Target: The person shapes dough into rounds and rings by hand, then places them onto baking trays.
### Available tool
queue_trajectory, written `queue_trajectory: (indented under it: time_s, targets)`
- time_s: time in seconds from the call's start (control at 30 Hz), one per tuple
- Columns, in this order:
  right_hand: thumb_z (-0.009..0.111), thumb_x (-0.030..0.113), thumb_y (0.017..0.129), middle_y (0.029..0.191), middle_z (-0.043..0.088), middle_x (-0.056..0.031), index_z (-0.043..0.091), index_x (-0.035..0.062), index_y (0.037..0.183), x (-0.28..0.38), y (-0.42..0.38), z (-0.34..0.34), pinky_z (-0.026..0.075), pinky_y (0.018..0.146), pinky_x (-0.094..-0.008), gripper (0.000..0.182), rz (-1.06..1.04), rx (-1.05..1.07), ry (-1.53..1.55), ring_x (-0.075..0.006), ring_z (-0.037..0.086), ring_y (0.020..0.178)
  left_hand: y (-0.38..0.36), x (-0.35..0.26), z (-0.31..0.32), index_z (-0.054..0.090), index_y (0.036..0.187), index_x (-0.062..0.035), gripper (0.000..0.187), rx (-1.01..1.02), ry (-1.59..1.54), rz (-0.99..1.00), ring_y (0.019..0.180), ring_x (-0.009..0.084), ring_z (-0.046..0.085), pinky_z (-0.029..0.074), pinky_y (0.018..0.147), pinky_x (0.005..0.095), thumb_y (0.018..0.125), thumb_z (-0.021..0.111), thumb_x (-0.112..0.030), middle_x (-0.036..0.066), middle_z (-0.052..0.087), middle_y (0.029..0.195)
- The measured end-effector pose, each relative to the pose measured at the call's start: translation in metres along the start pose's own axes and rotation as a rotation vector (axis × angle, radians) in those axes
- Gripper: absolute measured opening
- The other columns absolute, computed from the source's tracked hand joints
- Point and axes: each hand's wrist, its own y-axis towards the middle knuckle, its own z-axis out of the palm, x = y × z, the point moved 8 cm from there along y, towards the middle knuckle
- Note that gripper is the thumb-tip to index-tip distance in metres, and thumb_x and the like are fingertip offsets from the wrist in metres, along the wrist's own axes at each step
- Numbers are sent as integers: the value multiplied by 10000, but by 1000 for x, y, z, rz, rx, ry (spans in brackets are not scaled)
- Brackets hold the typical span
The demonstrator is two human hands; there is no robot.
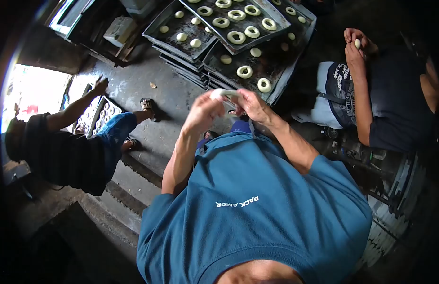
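Between my two hands is a pale dough ring (pixel 224 93), held up in front of my body near the closest tray. My left hand (pixel 204 111) is closed round the ring's left side and looks a little blurred. At the other side, my right hand (pixel 252 105) pinches the ring with bent fingers. Just beyond my hands, a dark metal tray (pixel 224 71) carries dough rings such as this ring (pixel 244 72), along with round dough balls such as this ball (pixel 255 52). Another tray (pixel 279 29), full of shaped rings, lies across it.
Further left, a tray (pixel 169 39) with dough balls tops a stack of trays (pixel 181 71). On the right, a seated person (pixel 394 90) holds a small dough piece. At the left, another person (pixel 68 146) reaches near trays of rings (pixel 106 112) on the floor.
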Motion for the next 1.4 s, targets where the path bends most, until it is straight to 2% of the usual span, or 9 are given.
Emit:
queue_trajectory:
  time_s: [0.17, 0.3, 0.47, 0.57, 0.77, 0.87, 0.97, 1.13, 1.4]
  targets:
    - [616, 173, 851, 729, 564, -14, 583, -13, 884, 2, 2, -70, 448, 579, -221, 191, 124, -54, 152, -79, 534, 614, 41, 16, 4, 565, 966, -13, 204, -15, -360, 172, 471, 78, 302, 476, 696, 337, 900, 539, -205, -54, 314, 526]
    - [633, 170, 804, 681, 593, -49, 604, -21, 813, -34, 40, -147, 432, 540, -245, 193, 138, -255, -111, -101, 550, 590, 77, 76, -18, 465, 1254, -29, 460, -255, 240, -124, 1044, 207, 547, 455, 861, 385, 878, 575, -270, 129, 584, 1107]
    - [568, 385, 820, 671, 614, -118, 611, -21, 822, -80, 101, -250, 468, 604, -350, 409, 213, -539, -540, -198, 588, 617, 64, 98, -80, 475, 1263, -27, 459, -392, 454, -203, 1015, 184, 541, 441, 841, 311, 870, 573, -243, 122, 584, 1124]
    - [506, 486, 850, 701, 600, -103, 575, -23, 949, -105, 121, -285, 481, 557, -376, 523, 360, -567, -165, -228, 594, 630, 23, 111, -118, 507, 1228, -4, 432, -559, 550, -264, 937, 161, 559, 442, 802, 267, 859, 567, -222, 121, 612, 1068]
    - [432, 318, 870, 959, 611, -263, 587, -87, 905, -208, 157, -360, 483, 722, -438, 435, 486, -518, -421, -333, 615, 871, -70, 154, -165, 519, 1206, 2, 427, -737, 754, -414, 772, 122, 559, 449, 700, 247, 839, 555, -213, 68, 618, 872]
    - [472, 197, 784, 737, 609, -285, 593, -84, 717, -165, 152, -349, 527, 617, -406, 313, 347, -267, -750, -372, 628, 592, -104, 168, -154, 501, 1228, -12, 449, -876, 521, -507, 604, 73, 452, 383, 533, 220, 838, 555, -227, 1, 546, 765]
    - [478, 155, 794, 974, 597, -291, 594, -55, 926, -137, 162, -349, 474, 814, -461, 274, 237, -425, -1012, -411, 586, 942, -113, 178, -142, 498, 1232, -14, 456, -907, 480, -557, 597, 64, 428, 371, 532, 216, 840, 559, -237, -12, 531, 759]
    - [529, 243, 842, 1065, 580, -262, 605, 4, 981, -118, 220, -306, 445, 856, -454, 287, 123, -380, -958, -404, 541, 1030, -79, 160, -111, 494, 1228, 5, 429, -757, 678, -557, 1048, 251, 574, 444, 891, 325, 871, 543, -226, 195, 602, 1120]
    - [668, 178, 709, 810, 615, -153, 562, 19, 862, -98, 199, -218, 475, 699, -362, 245, -76, -300, -627, -285, 600, 761, 18, 95, -55, 508, 1215, -10, 398, -602, 697, -225, 1012, 200, 576, 453, 860, 302, 887, 545, -233, 151, 616, 1075]
